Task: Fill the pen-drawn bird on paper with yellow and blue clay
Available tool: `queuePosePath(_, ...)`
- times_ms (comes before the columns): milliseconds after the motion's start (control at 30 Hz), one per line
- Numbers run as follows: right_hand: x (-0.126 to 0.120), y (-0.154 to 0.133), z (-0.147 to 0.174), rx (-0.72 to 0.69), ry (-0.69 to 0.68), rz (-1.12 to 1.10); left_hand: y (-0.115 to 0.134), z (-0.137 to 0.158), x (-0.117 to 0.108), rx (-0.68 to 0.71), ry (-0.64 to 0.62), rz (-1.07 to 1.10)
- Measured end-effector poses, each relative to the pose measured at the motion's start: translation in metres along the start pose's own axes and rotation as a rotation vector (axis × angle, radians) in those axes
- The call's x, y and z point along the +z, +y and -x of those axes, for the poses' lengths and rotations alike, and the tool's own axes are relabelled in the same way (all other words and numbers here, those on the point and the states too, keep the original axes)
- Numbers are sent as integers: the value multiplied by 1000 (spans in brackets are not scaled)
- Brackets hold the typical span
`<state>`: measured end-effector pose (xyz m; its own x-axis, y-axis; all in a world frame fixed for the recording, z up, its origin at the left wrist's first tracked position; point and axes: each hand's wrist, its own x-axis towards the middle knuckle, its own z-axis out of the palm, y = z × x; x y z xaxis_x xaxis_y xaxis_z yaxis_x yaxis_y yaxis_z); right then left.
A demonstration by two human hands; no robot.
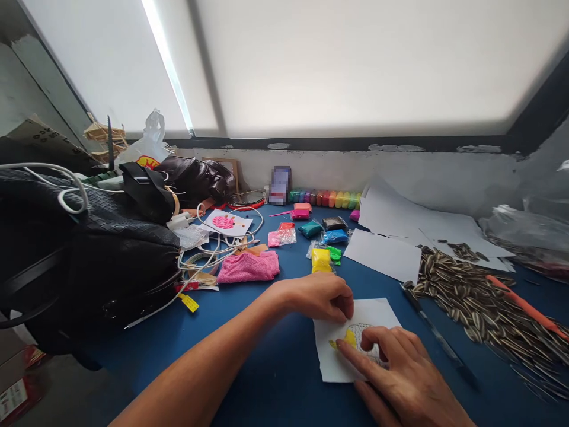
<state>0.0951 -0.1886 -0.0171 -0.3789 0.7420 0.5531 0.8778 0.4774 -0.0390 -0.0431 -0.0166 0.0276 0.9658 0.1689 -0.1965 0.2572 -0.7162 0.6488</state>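
Observation:
A white sheet of paper (331,367) with a pencil-like patterned drawing (361,332) lies on the blue table in front of me. Yellow modelling clay (350,338) covers part of the drawing's left side. My right hand (402,370) reaches over the sheet from the lower right, its index fingertip on the clay and its fingers apart. At the paper's upper left edge rests my left hand (326,296), fingers curled in; whatever may be inside them is hidden. A packet of yellow clay (320,260) lies just beyond the left hand.
Sunflower seeds (466,296) are heaped at right, beside a black pen (438,332) and white sheets (386,252). Several clay packets (335,236), a pink cloth (249,267) and a phone (280,185) stand or lie further back. A black bag (89,255) and cables fill the left.

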Motion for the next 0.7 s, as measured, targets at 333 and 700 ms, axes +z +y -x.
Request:
queuePosePath(333,-12,-2,-14,-109,-77,114,3,1,-1,-3,7,-20)
queuePosePath(700,-10,-1,-5,-94,-66,135,4,2,-2,-12,8,-20)
